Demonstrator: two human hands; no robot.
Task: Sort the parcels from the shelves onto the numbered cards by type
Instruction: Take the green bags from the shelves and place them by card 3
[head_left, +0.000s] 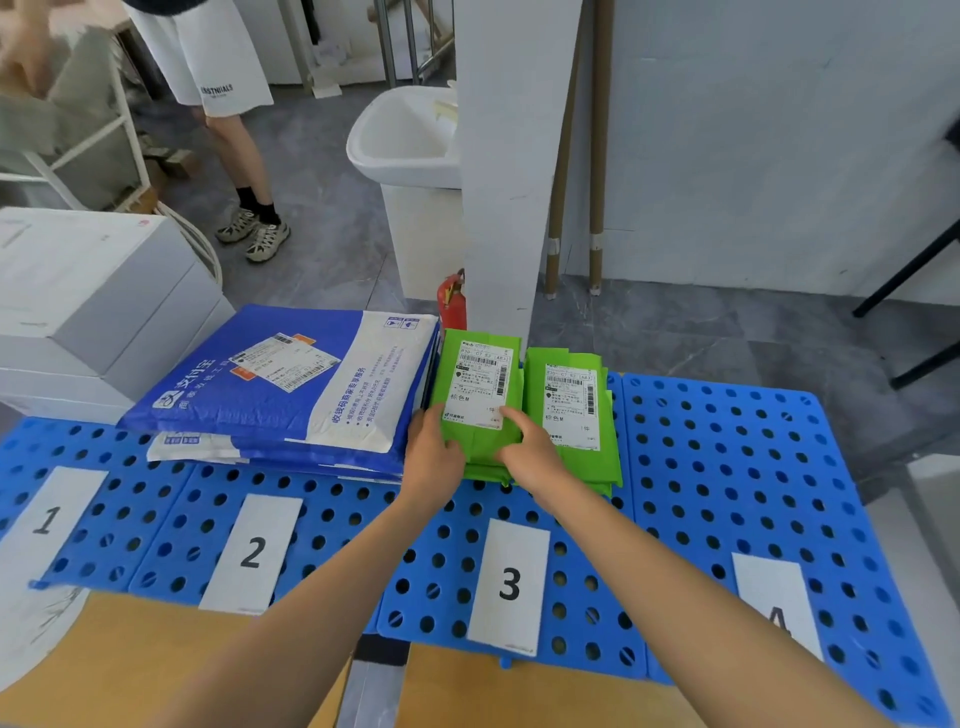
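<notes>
Forearms come up from the bottom edge, past card 3, w/ both hands on one green parcel. L hand: grip closed round the parcel's near-left edge, thumb on top, other fingers hidden under it. R hand: grip curled on the near-right corner, one fingertip pressed on the white shipping label. The parcel tops a stack of like green ones at the far side of the blue perforated board, behind card 3. A second green stack sits just beside it on the right; can't tell if they touch. A pile of blue mailers lies to the left, behind card 2, its near corner close to the L hand. Card 1 is at the board's left end, card 4 toward the right. The board rests on a tan bench. Room: white boxes far left, red fire extinguisher at the foot of a white pillar, white bin behind it, two cardboard tubes against the wall, grey floor. Another person in white shorts, black socks and trainers stands back left.
</notes>
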